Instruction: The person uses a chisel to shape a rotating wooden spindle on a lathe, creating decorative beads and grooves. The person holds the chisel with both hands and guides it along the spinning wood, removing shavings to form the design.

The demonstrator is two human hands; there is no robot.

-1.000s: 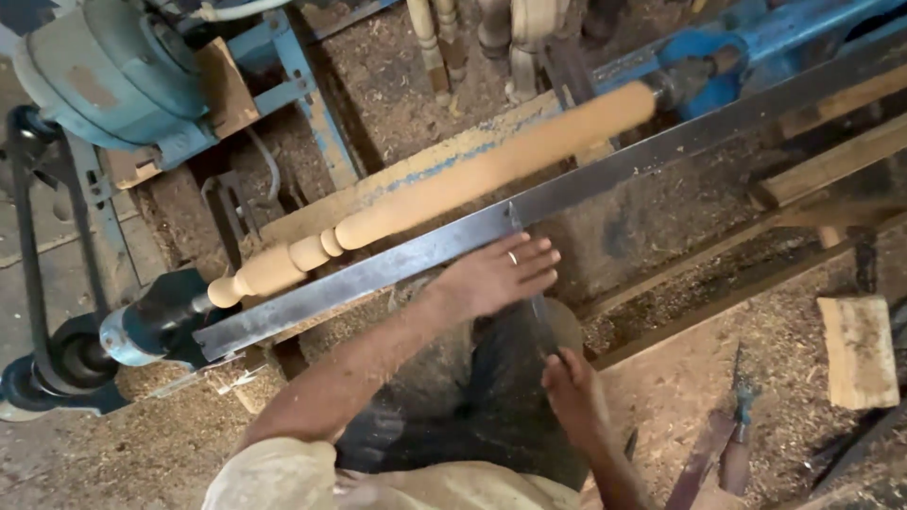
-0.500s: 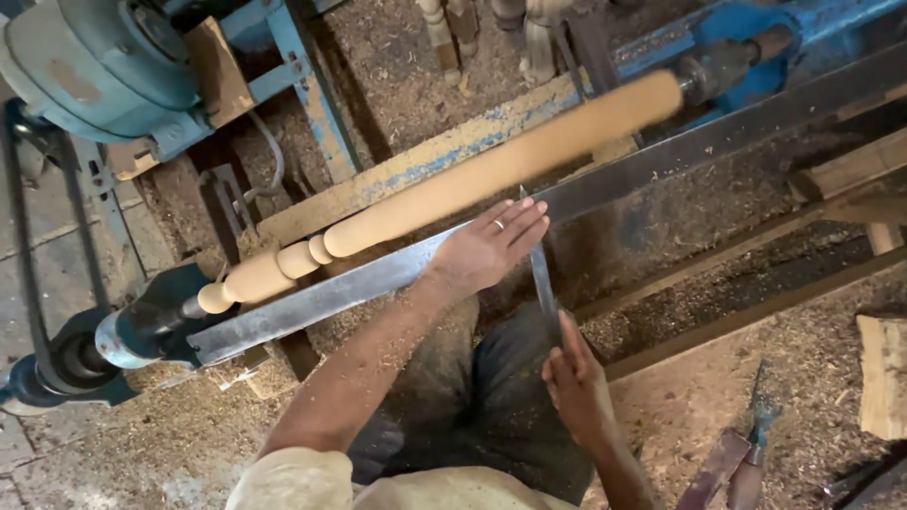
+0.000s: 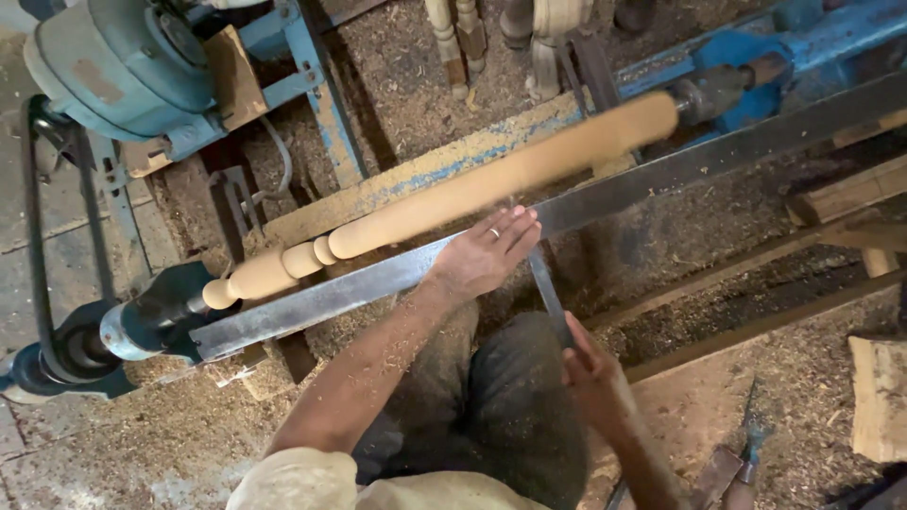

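Note:
A long pale wooden spindle point(image 3: 444, 198) spins blurred on a lathe, with turned beads near its left end. A flat metal tool rest bar point(image 3: 312, 302) runs along below it. My left hand point(image 3: 487, 255) presses down on a steel chisel point(image 3: 545, 288) where it crosses the bar, fingertips close to the wood. My right hand point(image 3: 590, 378) grips the chisel's lower end near my knee. The chisel's tip meets the spindle under my left fingers and is partly hidden.
A blue-green motor point(image 3: 113, 66) sits at top left, with a belt down to the headstock point(image 3: 113, 335). The blue tailstock point(image 3: 746, 80) holds the spindle's right end. Sawdust covers the floor. Finished turned legs point(image 3: 453, 38) stand behind. A wood block point(image 3: 879, 397) lies at right.
The view has shifted slightly. My left hand stays on the chisel at the bar, and both hands have moved a little left along the spindle. Wood dust now flies at the cut.

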